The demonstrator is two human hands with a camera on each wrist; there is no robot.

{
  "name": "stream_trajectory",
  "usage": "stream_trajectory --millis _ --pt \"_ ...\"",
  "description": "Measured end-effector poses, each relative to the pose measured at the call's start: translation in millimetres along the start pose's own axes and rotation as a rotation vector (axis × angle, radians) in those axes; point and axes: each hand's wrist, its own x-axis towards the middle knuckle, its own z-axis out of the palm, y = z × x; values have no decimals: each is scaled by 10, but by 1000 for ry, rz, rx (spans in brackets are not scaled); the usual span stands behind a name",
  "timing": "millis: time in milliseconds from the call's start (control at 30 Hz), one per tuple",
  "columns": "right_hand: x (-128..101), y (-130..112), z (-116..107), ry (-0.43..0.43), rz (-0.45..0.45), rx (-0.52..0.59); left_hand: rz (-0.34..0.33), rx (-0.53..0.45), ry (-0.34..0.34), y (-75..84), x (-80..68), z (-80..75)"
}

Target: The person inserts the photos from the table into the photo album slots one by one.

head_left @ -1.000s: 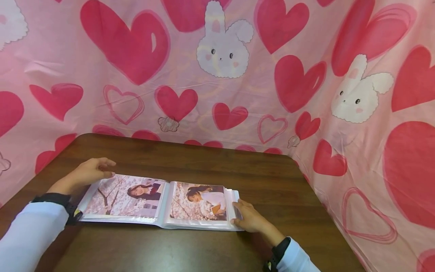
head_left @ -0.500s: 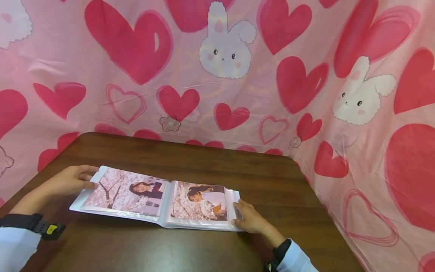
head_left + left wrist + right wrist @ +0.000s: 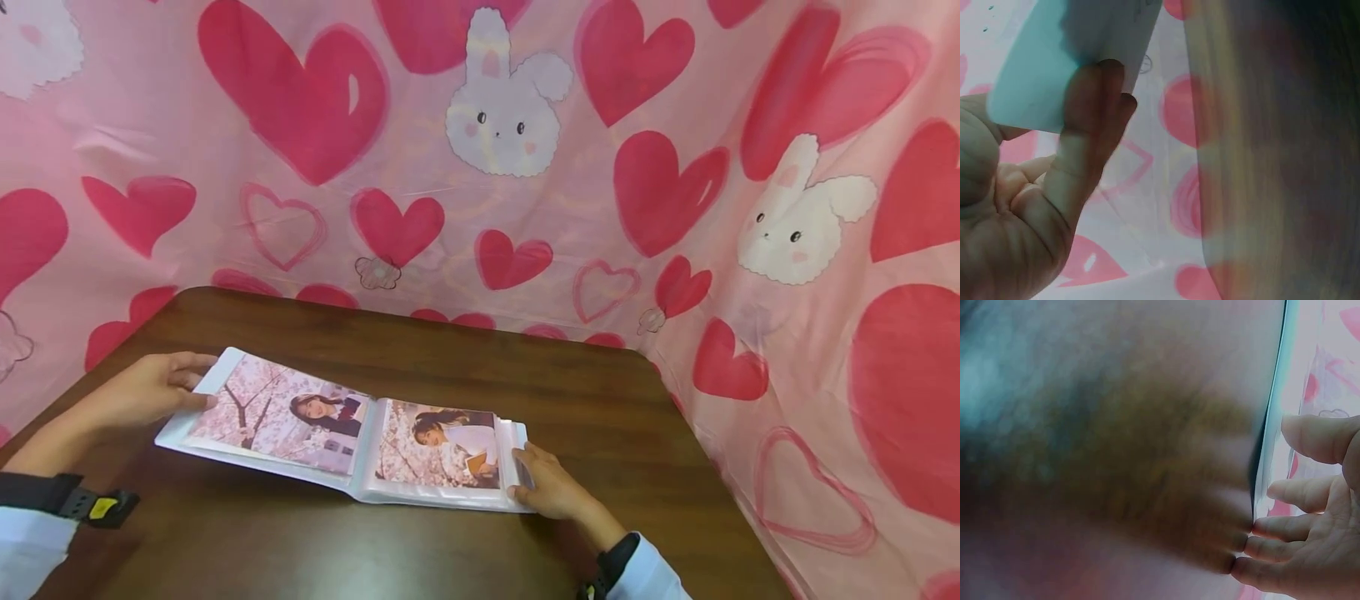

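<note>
An opened photo album (image 3: 360, 492) with clear sleeves lies across the table in the head view. Its left page bears a photo (image 3: 281, 412) of a person beside pink blossom; another blossom photo (image 3: 438, 446) fills the right page. My left hand (image 3: 150, 387) pinches the outer left edge, with that side tilted up off the table. The left wrist view shows the fingers of this left hand (image 3: 1079, 156) under the pale cover (image 3: 1041, 75). My right hand (image 3: 555, 483) rests at the right edge, thumb and index touching it. In the right wrist view, other fingers (image 3: 1272, 550) meet the tabletop.
The dark brown wooden table (image 3: 420, 550) extends around the album. Behind it and along the right hangs a pink curtain (image 3: 427, 158) printed with red hearts and white rabbits. Black straps (image 3: 37, 492) circle both wrists.
My left hand has come down to the album's left edge, taken hold of it and raised that side. My right hand has stayed at the right edge.
</note>
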Motion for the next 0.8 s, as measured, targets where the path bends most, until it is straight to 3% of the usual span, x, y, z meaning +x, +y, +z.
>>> stream_trajectory --millis 67,167,300,400,633,800 --pt "19 -1 -5 3 -3 1 28 12 44 34 -17 -24" --pt "29 -12 -36 4 3 4 136 -39 80 85 -64 -4" --pt "17 -20 -60 -10 6 5 343 -143 73 210 -153 156" --pt "4 -5 -50 -17 8 16 427 -142 100 363 -179 306" --pt "-44 27 -37 10 -55 34 426 -88 158 598 -166 470" --pt "-70 36 -26 11 -55 45 430 -132 190 661 -157 577"
